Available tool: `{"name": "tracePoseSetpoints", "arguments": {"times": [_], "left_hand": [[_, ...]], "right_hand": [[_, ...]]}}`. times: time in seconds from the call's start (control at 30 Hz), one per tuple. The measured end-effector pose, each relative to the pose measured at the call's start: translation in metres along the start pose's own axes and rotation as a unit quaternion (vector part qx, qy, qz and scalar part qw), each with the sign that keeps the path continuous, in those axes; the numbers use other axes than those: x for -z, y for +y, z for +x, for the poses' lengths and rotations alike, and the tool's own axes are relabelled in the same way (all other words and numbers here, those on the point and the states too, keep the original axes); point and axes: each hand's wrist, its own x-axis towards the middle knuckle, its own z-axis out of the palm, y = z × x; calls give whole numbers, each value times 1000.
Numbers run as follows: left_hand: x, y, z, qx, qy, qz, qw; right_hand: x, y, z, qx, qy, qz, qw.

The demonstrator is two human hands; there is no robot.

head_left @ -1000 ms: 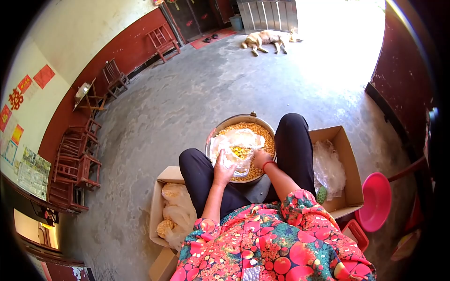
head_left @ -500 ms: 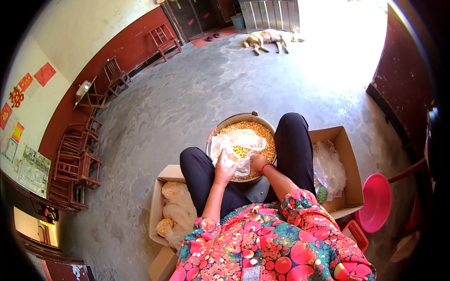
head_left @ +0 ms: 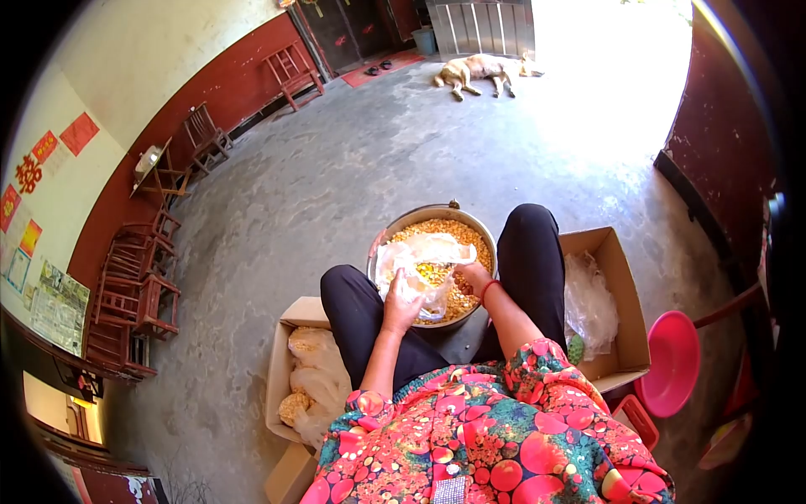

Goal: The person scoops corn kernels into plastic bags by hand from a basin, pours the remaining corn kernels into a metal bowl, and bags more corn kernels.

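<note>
A metal pot (head_left: 374,245) full of yellow corn kernels (head_left: 480,244) stands between my knees. Over the kernels lies a clear plastic bag (head_left: 437,245), its mouth spread, with brighter yellow kernels showing in the opening. My left hand (head_left: 403,301) is closed on the near left side of this bag. At the bag's right edge is my right hand (head_left: 475,278), low over the kernels, a red cord round its wrist. Its fingertips are partly hidden at the bag's edge, and I cannot tell what they hold.
A cardboard box (head_left: 275,382) of filled bags stands left of me. Another box (head_left: 631,323) with crumpled plastic bags is at the right, beside a pink basin (head_left: 673,363). Wooden chairs (head_left: 138,294) line the left wall. A dog (head_left: 483,71) lies on the floor ahead.
My right hand has moved slightly up and away from me, uncovering kernels near the pot's near right side. My left hand and the bag stay nearly still.
</note>
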Motion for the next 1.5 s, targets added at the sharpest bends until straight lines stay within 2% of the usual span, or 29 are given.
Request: {"name": "tracePoseSetpoints", "arguments": {"times": [0.17,0.27,0.33,0.37,0.4,0.47,0.53,0.6,0.63,0.67,0.73,0.77,0.83,0.87,0.93,0.97,1.0,1.07,1.1,1.13,1.2,1.23,1.37,1.43,1.5], "left_hand": [[1,6,0,7,-3,0,1000],[2,6,0,19,-17,1,1000],[2,6,0,5,-15,6,1000],[1,3,0,3,-12,-1,1000],[2,6,0,4,-11,-1,1000],[4,10,0,9,-11,12,1000],[4,10,0,6,-8,8,1000],[3,8,-1,2,-6,4,1000],[2,8,-1,-2,2,1,1000],[2,7,0,-7,11,-3,1000],[1,6,0,-3,13,-10,1000],[0,6,0,2,14,-16,1000],[-1,4,0,1,12,-17,1000],[0,4,0,2,9,-17,1000],[0,4,0,-2,12,-15,1000],[0,4,0,-4,15,-14,1000],[0,5,0,-4,15,-14,1000],[1,5,0,23,-14,-32,999],[1,3,0,23,-14,-32,999],[0,1,0,20,-15,-37,999],[-1,-2,0,16,-16,-43,999],[-1,-2,0,12,-18,-37,999],[-1,-1,0,20,-26,-32,999],[0,2,0,20,-26,-40,999],[0,3,0,20,-26,-47,998]], "right_hand": [[-2,-2,3,-24,18,11,999],[-5,10,15,13,24,-54,998],[-12,17,24,97,32,-90,991],[-20,12,13,130,-19,-97,987],[-27,6,0,130,-19,-98,987],[-36,-2,-17,258,-153,-104,948],[-32,5,-2,279,-185,-114,935],[-24,8,10,346,-21,-194,918],[-17,7,18,334,13,-140,932],[-12,2,14,298,93,-195,930],[-8,-6,6,236,221,-356,877],[-7,-8,-2,236,222,-356,876],[-9,-7,-16,204,253,-456,828],[-8,-3,-11,204,254,-456,828],[-3,12,12,150,289,-590,739],[-2,12,13,131,238,-655,706],[-3,16,11,130,238,-654,706],[-6,26,3,171,271,-522,790],[-5,32,17,119,266,-463,837],[-2,35,20,120,266,-463,837],[-11,20,-12,156,110,-636,748],[-11,24,-7,169,92,-653,732],[-12,27,-8,204,59,-632,745],[-13,23,-12,225,23,-661,716],[-14,21,-17,230,14,-659,716]]}}
